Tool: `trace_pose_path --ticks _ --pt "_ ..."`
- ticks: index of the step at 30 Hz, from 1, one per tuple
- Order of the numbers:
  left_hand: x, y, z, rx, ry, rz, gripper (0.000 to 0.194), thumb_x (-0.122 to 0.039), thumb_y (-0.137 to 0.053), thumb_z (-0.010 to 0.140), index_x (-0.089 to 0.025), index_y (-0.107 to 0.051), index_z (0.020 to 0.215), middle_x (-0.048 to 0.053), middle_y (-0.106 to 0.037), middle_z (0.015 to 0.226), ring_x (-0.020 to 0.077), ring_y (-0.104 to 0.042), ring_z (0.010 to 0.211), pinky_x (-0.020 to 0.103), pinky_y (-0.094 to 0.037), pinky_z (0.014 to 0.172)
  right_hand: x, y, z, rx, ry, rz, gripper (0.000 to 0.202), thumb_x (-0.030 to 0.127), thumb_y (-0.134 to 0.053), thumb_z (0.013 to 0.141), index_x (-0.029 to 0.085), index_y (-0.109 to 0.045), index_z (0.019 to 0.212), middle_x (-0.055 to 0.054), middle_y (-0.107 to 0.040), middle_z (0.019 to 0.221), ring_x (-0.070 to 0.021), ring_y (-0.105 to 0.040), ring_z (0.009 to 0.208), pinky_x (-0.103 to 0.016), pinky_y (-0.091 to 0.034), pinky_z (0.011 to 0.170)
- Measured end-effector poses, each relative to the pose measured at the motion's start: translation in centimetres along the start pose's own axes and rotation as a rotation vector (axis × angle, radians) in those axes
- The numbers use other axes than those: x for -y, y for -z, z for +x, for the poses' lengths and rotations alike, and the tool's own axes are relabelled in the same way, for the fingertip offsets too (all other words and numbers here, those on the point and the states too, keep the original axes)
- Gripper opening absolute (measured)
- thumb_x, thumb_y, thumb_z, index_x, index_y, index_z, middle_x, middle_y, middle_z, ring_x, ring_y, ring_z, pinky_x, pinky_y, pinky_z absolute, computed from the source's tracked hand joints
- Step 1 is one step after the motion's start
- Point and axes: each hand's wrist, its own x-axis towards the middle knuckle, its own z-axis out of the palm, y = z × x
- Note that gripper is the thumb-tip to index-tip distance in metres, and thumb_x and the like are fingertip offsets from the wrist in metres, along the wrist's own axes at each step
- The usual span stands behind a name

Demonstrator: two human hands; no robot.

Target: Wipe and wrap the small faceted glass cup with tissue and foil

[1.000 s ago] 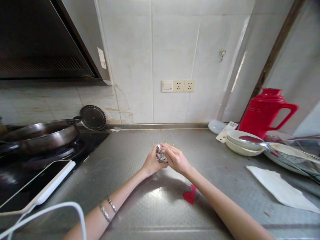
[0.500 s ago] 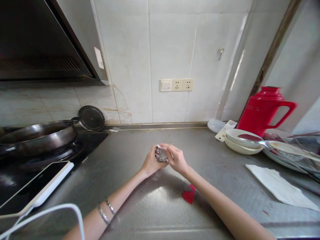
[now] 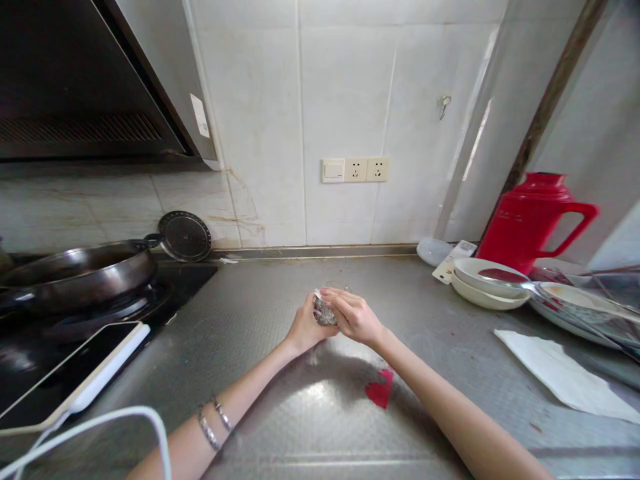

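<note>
My left hand, with bracelets on its forearm, wraps round a small round, shiny, clear-to-silvery thing that looks like a glass seen from its end. My right hand is closed against the right side of its opening, fingers bent over the rim; what they pinch is hidden. A bit of white shows at the top edge between the hands. Both hands are held together above the steel counter. Below the right forearm lies a torn red piece on the counter.
To the left stand a steel pan on the black stove and a phone with a white cable. Stacked white bowls, plates, a red thermos and a white paper sheet are at the right.
Little has moved. My right fingers have shifted slightly over the opening of the round thing, covering more of it. The whole view has drifted a few pixels.
</note>
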Motion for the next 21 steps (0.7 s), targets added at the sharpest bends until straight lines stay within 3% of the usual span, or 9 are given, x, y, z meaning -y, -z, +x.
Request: trace_pose_path --ticks 3,6,9,13,16,21 --pt "0.0 -0.1 0.3 -0.012 -0.046 -0.066 0.061 -0.025 -0.080 0.055 -0.017 -0.053 0.110 0.006 -0.067 0.100 0.0219 -0.064 0.090 0.032 -0.052 0.076 0.2 -0.1 0.0 0.044 0.129 -0.028 0.038 0.009 -0.036 0.092 0.012 -0.055 0.124 -0.016 -0.066 0.118 -0.0234 -0.053 0.124 -0.044 -0.049 0.103" --pt "-0.5 -0.2 0.5 0.052 -0.006 -0.203 0.054 -0.021 -0.076 0.059 -0.016 -0.055 0.109 0.006 -0.067 0.096 0.0210 -0.064 0.086 0.032 -0.054 0.073 0.4 -0.6 -0.1 0.030 0.111 0.010 0.040 0.009 -0.034 0.092 0.013 -0.053 0.128 -0.014 -0.063 0.125 -0.0219 -0.049 0.128 -0.045 -0.044 0.107" --pt "-1.4 -0.1 0.2 0.111 0.171 -0.398 0.050 -0.028 -0.077 0.061 -0.015 -0.054 0.102 0.002 -0.063 0.079 0.0164 -0.063 0.069 0.030 -0.054 0.059 0.4 -1.1 -0.1 -0.088 -0.122 0.115 0.036 0.016 -0.035 0.096 0.017 -0.058 0.123 -0.011 -0.065 0.123 -0.0211 -0.056 0.121 -0.042 -0.048 0.103" --pt "-2.4 0.2 -0.3 0.103 0.275 -0.536 0.057 -0.037 -0.082 0.056 -0.015 -0.051 0.100 -0.002 -0.060 0.076 0.0129 -0.062 0.059 0.031 -0.056 0.059 0.0 -1.2 0.1 -0.201 -0.467 0.252 0.031 0.030 -0.040 0.097 0.021 -0.068 0.108 -0.008 -0.071 0.111 -0.0229 -0.069 0.098 -0.035 -0.057 0.082" --pt "-2.7 0.3 -0.4 0.115 0.280 -0.546 0.057 -0.039 -0.082 0.057 -0.015 -0.050 0.098 -0.003 -0.058 0.073 0.0123 -0.062 0.056 0.031 -0.056 0.058 -0.2 -1.2 0.3 -0.227 -0.573 0.277 0.034 0.038 -0.043 0.096 0.021 -0.071 0.103 -0.007 -0.074 0.102 -0.0232 -0.071 0.088 -0.032 -0.057 0.073" --pt "-3.0 0.3 -0.4 0.120 0.280 -0.533 0.060 -0.037 -0.084 0.054 -0.015 -0.049 0.099 -0.003 -0.058 0.075 0.0119 -0.061 0.057 0.030 -0.055 0.057 -1.0 -1.1 0.2 -0.352 -0.651 0.211 0.037 0.041 -0.042 0.096 0.018 -0.070 0.105 -0.009 -0.073 0.103 -0.0229 -0.070 0.089 -0.032 -0.056 0.076"
